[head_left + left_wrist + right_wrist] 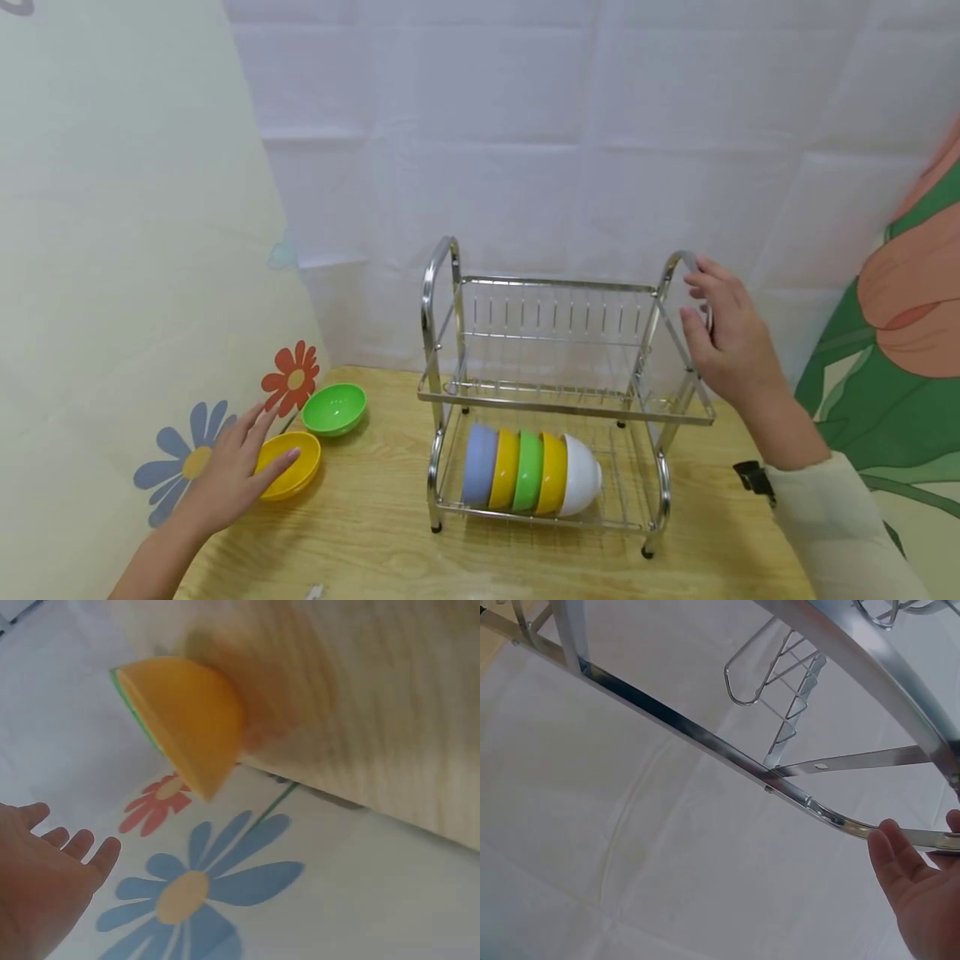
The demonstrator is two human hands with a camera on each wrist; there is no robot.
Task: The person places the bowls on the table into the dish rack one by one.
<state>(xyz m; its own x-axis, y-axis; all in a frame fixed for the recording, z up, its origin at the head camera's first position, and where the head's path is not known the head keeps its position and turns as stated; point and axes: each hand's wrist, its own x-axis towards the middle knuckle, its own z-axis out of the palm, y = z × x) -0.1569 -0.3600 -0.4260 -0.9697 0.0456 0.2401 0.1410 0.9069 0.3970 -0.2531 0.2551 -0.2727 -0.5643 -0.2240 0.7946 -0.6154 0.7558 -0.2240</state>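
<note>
A two-tier metal dish rack [540, 407] stands on the wooden table. On its lower tier, several bowls sit on their sides in a row: a light-blue bowl [478, 465], two yellow ones, a green one and a white bowl [581, 477] at the right end. My left hand [228, 479], fingers extended, hovers beside a yellow bowl [303, 471] at the table's left; the left wrist view shows a gap between fingers and bowl [191, 712]. My right hand [731, 342] is at the rack's right upper handle, with fingertips right at the metal tube [847, 825] and fingers loosely bent.
Behind the yellow bowl is a green bowl [335, 410]. A white cloth [525, 150] hangs behind the rack, with flower-printed panels on the left and right. A black clip [752, 479] shows near my right sleeve, and a small whitish scrap [315, 592] lies at the front edge.
</note>
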